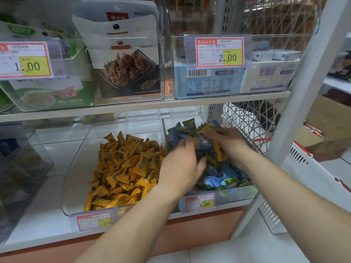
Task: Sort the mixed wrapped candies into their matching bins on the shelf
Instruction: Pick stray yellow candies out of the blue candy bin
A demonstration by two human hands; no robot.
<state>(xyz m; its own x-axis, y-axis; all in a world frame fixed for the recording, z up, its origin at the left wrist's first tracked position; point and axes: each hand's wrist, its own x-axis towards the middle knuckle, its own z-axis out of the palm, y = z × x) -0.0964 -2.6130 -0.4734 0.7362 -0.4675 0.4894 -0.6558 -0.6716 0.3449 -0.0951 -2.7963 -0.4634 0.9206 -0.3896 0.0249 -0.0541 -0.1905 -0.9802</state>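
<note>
Both hands are digging in the mixed bin on the shelf. The right hand is pinching a blue candy above its pile, and the left hand is curling into the pile — grip's too blurry to tell. Yellow candies are sitting just left of that bin.

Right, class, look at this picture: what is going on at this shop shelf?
A person is sorting wrapped candies on the lower shelf. Both hands are in the right bin, which holds mixed candies in blue, green and orange. The right hand seems to pinch a blue candy; the left hand digs into the pile, its grip blurred. The left bin beside it holds only orange candies.
</note>
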